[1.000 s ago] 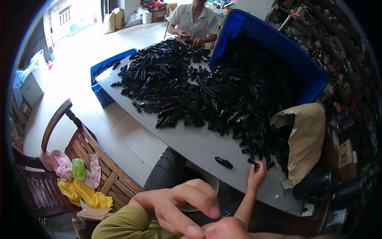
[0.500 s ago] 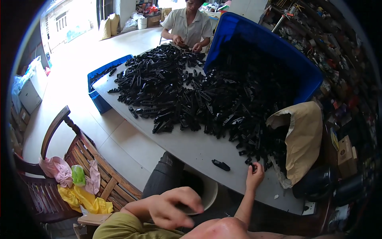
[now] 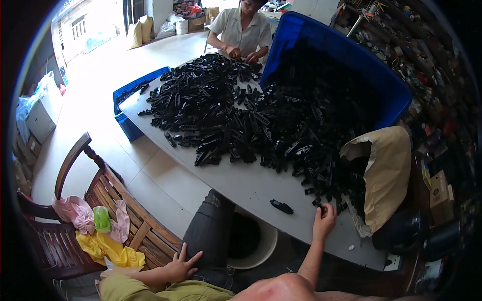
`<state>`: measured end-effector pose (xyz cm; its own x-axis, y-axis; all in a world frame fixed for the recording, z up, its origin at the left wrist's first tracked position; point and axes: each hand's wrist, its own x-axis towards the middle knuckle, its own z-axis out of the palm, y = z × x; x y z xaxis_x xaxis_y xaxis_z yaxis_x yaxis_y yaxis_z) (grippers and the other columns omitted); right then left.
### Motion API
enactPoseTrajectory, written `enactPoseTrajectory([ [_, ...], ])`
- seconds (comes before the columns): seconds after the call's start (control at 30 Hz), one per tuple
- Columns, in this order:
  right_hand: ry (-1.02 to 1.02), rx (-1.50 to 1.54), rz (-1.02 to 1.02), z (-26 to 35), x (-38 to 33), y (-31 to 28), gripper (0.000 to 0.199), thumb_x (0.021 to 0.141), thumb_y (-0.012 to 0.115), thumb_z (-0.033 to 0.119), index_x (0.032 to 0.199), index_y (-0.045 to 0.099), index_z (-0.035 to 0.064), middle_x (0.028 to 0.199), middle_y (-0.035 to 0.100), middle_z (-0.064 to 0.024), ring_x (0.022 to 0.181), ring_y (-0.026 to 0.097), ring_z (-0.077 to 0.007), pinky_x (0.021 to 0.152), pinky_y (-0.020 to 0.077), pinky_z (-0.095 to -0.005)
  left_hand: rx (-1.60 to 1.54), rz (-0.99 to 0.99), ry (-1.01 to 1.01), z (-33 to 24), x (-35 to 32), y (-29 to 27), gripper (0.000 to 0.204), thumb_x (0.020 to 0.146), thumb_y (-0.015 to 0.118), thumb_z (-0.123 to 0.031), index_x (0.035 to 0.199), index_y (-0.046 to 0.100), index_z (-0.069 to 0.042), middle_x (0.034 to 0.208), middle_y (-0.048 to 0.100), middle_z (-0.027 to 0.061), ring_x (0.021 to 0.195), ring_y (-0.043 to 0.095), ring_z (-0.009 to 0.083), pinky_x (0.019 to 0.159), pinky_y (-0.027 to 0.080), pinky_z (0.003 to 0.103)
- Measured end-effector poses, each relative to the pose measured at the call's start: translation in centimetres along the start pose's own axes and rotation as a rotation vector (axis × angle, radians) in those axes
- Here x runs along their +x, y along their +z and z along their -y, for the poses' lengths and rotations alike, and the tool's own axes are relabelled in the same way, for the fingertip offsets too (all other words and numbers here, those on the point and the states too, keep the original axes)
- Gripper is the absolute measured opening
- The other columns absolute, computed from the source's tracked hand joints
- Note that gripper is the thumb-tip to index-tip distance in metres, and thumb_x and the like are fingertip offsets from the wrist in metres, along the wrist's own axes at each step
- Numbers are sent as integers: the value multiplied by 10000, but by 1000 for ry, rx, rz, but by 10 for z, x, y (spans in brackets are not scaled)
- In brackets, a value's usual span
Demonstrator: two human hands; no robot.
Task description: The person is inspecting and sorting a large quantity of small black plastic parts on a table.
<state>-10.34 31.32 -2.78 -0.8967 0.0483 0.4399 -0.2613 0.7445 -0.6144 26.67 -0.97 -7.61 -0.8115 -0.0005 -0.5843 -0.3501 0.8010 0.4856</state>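
Observation:
My left hand point(image 3: 181, 265) lies on my thigh in dark trousers, its fingers spread and holding nothing. On the near right part of the grey table point(image 3: 241, 188), my right hand point(image 3: 325, 220) has its fingers curled together around a small black plastic part point(image 3: 322, 206), mostly hidden by the fingertips. One separate black plastic piece point(image 3: 281, 206), long and narrow, rests on the table to the left of that hand. Just beyond spreads a large heap of similar black pieces point(image 3: 221, 120).
A blue crate point(image 3: 401, 95) tips its black parts onto the table. Right of my hand lies an open brown paper sack point(image 3: 389, 175). A pale bucket point(image 3: 271, 248) stands below the table edge, a wooden chair point(image 3: 135, 220) at left. Across the table a person point(image 3: 241, 32) handles parts.
My left hand has dropped from above my lap down and left onto my thigh. My right hand stays at the same spot on the table. The view has shifted slightly.

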Motion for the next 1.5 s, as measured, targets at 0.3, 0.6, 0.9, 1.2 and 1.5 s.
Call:
enactPoseTrajectory([
  [0.3,10,57,-20,6,0,-1,214,798,678,48,995,595,40,969,586,-96,846,606,-276,718,496,-363,-184,-201,135,23,14,28,662,905,451,-548,1504,228,-375,1507,-152,340,1324,128,611,1084,205,629],
  [0.6,-19,21,-32,10,-1,-2,212,800,675,52,995,594,40,974,578,-90,840,602,-269,725,495,-361,-188,-139,105,26,18,29,680,899,476,-531,1506,210,-378,1505,-179,335,1365,43,596,1112,150,625],
  [0.9,14,21,-6,7,-1,-2,205,804,669,59,997,602,42,960,574,-92,827,596,-265,714,491,-364,-167,-124,111,28,20,29,702,890,485,-551,1508,208,-369,1491,-173,365,1339,67,630,1100,156,640],
  [1.2,-77,-25,-42,-6,-1,3,199,824,679,44,1016,624,39,993,591,-73,710,569,-182,643,481,-288,-146,-138,115,29,20,30,706,887,499,-542,1507,215,-360,1490,-174,367,1347,64,621,1099,159,637],
  [1.5,-1,-17,-11,3,-1,0,204,803,675,74,994,612,43,945,585,-95,810,598,-272,695,493,-375,-139,-147,124,29,19,31,711,889,504,-531,1509,199,-365,1491,-182,356,1335,88,620,1094,173,638],
])
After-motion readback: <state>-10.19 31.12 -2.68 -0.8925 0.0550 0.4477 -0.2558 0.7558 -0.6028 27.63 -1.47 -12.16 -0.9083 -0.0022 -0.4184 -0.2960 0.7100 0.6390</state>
